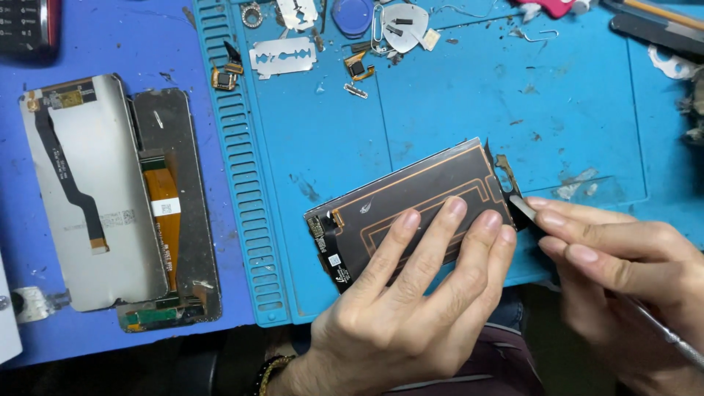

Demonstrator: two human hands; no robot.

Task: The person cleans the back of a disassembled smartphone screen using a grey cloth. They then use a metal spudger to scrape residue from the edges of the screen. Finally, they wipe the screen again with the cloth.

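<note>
A dark rectangular phone screen panel with copper tracing (418, 209) is pressed flat onto the blue silicone mat (455, 110) near the worktop's near edge by the left hand (411, 293), fingers spread; a thin metal prying tool (524, 207) is pinched by the right hand (623, 271) at the panel's right edge

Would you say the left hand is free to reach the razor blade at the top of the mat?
Probably not at once: the left hand presses flat on the phone screen panel, though bare mat lies before the razor blade.
</note>
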